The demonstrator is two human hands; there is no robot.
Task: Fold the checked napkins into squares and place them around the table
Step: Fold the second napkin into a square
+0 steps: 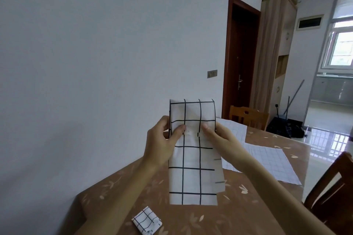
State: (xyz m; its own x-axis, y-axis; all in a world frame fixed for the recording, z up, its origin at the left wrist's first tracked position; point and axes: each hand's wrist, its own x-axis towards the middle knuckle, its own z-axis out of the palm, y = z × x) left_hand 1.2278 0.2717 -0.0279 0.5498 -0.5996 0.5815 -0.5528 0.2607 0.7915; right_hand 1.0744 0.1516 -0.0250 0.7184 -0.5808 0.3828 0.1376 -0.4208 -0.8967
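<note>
Held napkin above table, folded napkin near-left, flat napkins right

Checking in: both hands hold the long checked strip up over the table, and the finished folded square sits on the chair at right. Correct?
Not quite. The head view shows the folded square lying on the table, near its left corner, not on a chair. The left hand and right hand do hold the checked strip up over the table.
</note>
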